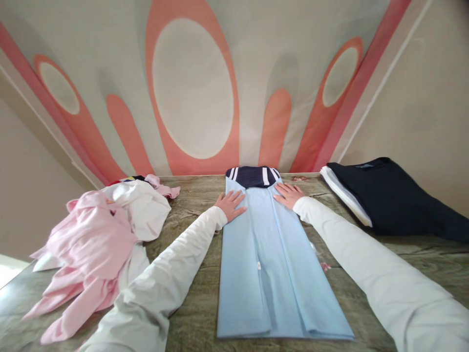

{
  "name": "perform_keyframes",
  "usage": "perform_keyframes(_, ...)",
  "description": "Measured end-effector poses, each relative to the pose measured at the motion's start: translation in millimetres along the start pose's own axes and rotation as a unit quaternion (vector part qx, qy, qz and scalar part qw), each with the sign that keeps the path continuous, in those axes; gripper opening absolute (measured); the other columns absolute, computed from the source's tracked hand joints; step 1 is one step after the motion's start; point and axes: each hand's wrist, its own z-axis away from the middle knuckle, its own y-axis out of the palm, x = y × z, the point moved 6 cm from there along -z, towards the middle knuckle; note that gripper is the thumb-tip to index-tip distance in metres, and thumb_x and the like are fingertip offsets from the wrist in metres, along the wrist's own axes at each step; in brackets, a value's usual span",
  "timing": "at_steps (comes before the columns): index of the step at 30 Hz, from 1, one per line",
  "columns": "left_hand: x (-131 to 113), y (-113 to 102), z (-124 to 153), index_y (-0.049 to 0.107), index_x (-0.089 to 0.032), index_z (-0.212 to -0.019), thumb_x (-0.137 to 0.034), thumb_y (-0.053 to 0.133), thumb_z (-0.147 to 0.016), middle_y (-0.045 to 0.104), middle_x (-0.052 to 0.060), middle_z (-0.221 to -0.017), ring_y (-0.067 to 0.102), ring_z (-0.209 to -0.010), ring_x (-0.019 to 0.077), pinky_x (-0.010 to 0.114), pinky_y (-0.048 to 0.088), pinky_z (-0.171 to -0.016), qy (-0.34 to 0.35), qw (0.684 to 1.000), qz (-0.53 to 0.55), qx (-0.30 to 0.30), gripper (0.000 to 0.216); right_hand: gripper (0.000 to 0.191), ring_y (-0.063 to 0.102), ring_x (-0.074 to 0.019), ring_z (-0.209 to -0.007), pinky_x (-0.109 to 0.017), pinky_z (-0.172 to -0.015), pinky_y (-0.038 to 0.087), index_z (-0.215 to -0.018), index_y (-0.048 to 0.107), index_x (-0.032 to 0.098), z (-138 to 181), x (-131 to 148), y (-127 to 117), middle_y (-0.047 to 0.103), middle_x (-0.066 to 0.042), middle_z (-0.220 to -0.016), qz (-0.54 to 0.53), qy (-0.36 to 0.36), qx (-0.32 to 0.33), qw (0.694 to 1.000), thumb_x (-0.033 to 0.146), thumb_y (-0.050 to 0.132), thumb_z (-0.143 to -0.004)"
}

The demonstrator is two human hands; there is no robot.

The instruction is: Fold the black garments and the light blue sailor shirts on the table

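A light blue shirt (269, 274) lies lengthwise before me, its two sides folded inward into a long strip. At its far end is a navy collar (252, 177) with white stripes. My left hand (231, 204) rests on the shirt's left edge just below the collar, fingers spread. On the opposite edge my right hand (288, 194) lies flat, fingers stretched toward the middle. Neither hand grips the cloth. A small white tag (258, 265) shows on the left folded side.
Crumpled pink (91, 234) and white garments (144, 208) are heaped at the left of the wooden table (194, 303). Black clothing (399, 200) lies stacked over white cloth (346, 198) at the right. A patterned wall (252, 49) stands behind the table's far edge.
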Motion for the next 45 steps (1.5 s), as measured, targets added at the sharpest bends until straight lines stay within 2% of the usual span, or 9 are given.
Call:
perform_keyframes(5, 7.6, 2.5, -21.7, 0.023, -0.031, -0.135, -0.058, 0.022, -0.085, 0.021, 0.0, -0.143, 0.02, -0.128, 0.0271, 0.052, 0.019, -0.099, -0.003, 1.0, 0.01, 0.007, 0.056, 0.058, 0.021, -0.0256, -0.128, -0.047, -0.101, 0.02, -0.132, 0.033, 0.021, -11.4, -2.3, -7.2, 0.023, -0.005, -0.142, 0.009, -0.022, -0.047, 0.999, 0.053, 0.02, -0.086)
perform_keyframes(9, 1.0, -0.4, -18.3, 0.028, -0.026, -0.133, -0.05, 0.024, -0.087, 0.024, 0.005, -0.142, 0.024, -0.127, 0.0257, 0.051, 0.019, -0.099, -0.018, 1.0, 0.0, 0.019, 0.052, 0.052, 0.023, -0.0259, -0.127, -0.046, -0.102, 0.019, -0.127, 0.041, 0.014, -0.5, 7.3, -15.4, 0.032, -0.009, -0.138, 0.025, -0.056, -0.073, 0.995, 0.044, 0.025, -0.088)
perform_keyframes(17, -68.0, -24.4, 67.4, 0.028, -0.009, -0.131, -0.046, 0.033, -0.086, 0.025, 0.014, -0.14, 0.025, -0.127, 0.0236, 0.037, 0.022, -0.102, 0.103, 0.993, 0.043, 0.046, 0.058, 0.059, 0.029, -0.024, -0.125, -0.038, -0.103, 0.025, -0.127, 0.038, 0.004, 91.1, 52.2, -21.9, 0.034, -0.016, -0.135, -0.007, -0.169, -0.03, 0.985, 0.046, 0.027, -0.087)
perform_keyframes(22, -103.2, -36.7, 114.9, 0.025, -0.014, -0.133, -0.047, 0.031, -0.087, 0.023, 0.011, -0.141, 0.021, -0.129, 0.0217, 0.037, 0.018, -0.104, 0.133, 0.988, 0.073, 0.039, 0.058, 0.06, 0.025, -0.0245, -0.127, -0.042, -0.104, 0.026, -0.131, 0.033, 0.007, 152.1, 75.5, -37.2, 0.03, -0.015, -0.138, -0.052, -0.199, -0.049, 0.977, 0.047, 0.03, -0.086)
perform_keyframes(26, -117.1, -38.3, 131.7, 0.024, -0.018, -0.134, -0.046, 0.032, -0.087, 0.021, 0.008, -0.143, 0.018, -0.13, 0.0215, 0.041, 0.016, -0.105, 0.131, 0.987, 0.082, 0.033, 0.056, 0.058, 0.023, -0.0248, -0.128, -0.044, -0.103, 0.027, -0.133, 0.029, 0.009, 185.9, 87.2, -44.0, 0.028, -0.014, -0.139, -0.076, -0.213, -0.056, 0.972, 0.044, 0.033, -0.087)
perform_keyframes(32, -118.4, -39.8, 133.6, 0.026, -0.021, -0.134, -0.045, 0.034, -0.086, 0.022, 0.007, -0.142, 0.018, -0.13, 0.0237, 0.047, 0.013, -0.104, 0.124, 0.988, 0.09, 0.032, 0.055, 0.059, 0.024, -0.0264, -0.127, -0.047, -0.102, 0.028, -0.134, 0.03, 0.012, 222.1, 96.8, -45.6, 0.028, -0.012, -0.139, -0.101, -0.222, -0.066, 0.968, 0.043, 0.037, -0.085)
perform_keyframes(38, -115.5, -55.2, 150.8, 0.03, -0.02, -0.132, -0.041, 0.044, -0.082, 0.031, 0.008, -0.138, 0.028, -0.125, 0.0213, 0.039, 0.024, -0.103, 0.135, 0.98, 0.139, 0.043, 0.056, 0.051, 0.03, -0.0246, -0.123, -0.044, -0.101, 0.029, -0.128, 0.04, 0.015, 232.9, 95.7, -59.7, 0.037, -0.011, -0.134, -0.14, -0.245, -0.038, 0.958, 0.043, 0.037, -0.086)
perform_keyframes(42, -103.9, -73.1, 176.2, 0.046, -0.021, -0.116, -0.044, 0.056, -0.073, 0.046, 0.009, -0.12, 0.044, -0.109, 0.0225, 0.036, 0.037, -0.093, 0.065, 0.981, 0.183, 0.026, 0.049, 0.04, 0.051, -0.0215, -0.097, -0.037, -0.084, 0.042, -0.104, 0.057, 0.017, 233.9, 86.5, -75.4, 0.057, -0.011, -0.104, -0.207, -0.257, 0.008, 0.944, 0.048, 0.044, -0.081)
perform_keyframes(45, -93.5, -78.6, 196.1, 0.051, -0.021, -0.097, -0.047, 0.064, -0.063, 0.052, 0.006, -0.097, 0.051, -0.087, 0.0204, 0.034, 0.044, -0.077, -0.015, 0.975, 0.221, 0.03, 0.045, 0.036, 0.053, -0.0188, -0.077, -0.034, -0.069, 0.044, -0.086, 0.058, 0.018, 240.3, 83.0, -76.8, 0.057, -0.008, -0.084, -0.233, -0.247, 0.061, 0.939, 0.052, 0.05, -0.075)
